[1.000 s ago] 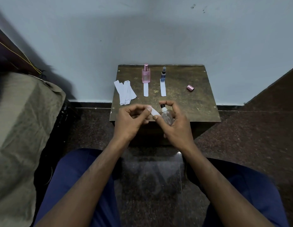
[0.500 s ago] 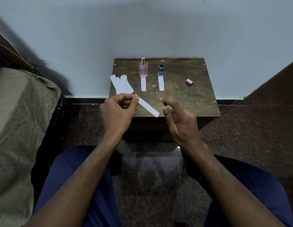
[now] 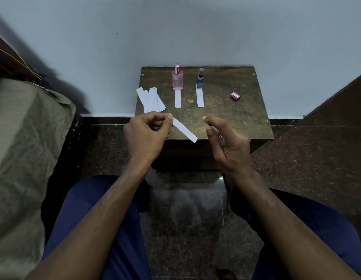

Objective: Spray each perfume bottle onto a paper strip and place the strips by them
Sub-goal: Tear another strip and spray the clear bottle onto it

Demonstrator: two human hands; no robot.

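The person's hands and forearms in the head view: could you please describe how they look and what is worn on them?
Both the left hand and the right hand are bare: no gloves, and no rings, watch or bracelets show. The forearms are uncovered as far as the frame shows, with no sleeves in view. The fingernails are short. Dark blue trousers cover the legs below.

Single head-worn view, facing forward and down, close above small table
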